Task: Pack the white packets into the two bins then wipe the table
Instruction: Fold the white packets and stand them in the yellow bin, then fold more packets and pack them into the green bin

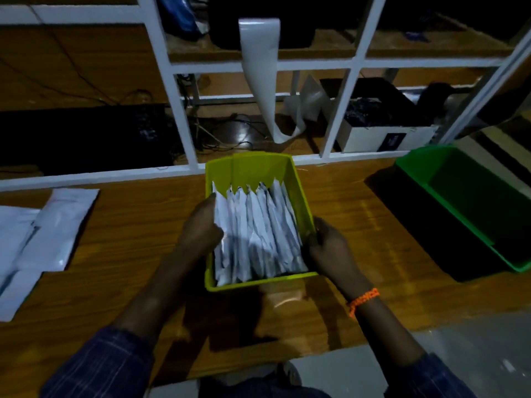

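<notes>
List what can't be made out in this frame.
Green bin: right end cut by the frame edge; interior too dark to see contents.
Loose white packets: cut by the left edge; count unknown.
Left hand, right hand at yellow bin: dim, blurred; grips unclear.

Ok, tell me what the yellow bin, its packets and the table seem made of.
The yellow-green bin: likely moulded plastic, smooth, uniform colour, thin rim. The white packets: thin plastic film or coated paper, creased, faintly glossy; unclear which. The table: wood-grain surface, probably laminate, given its glare.
</notes>
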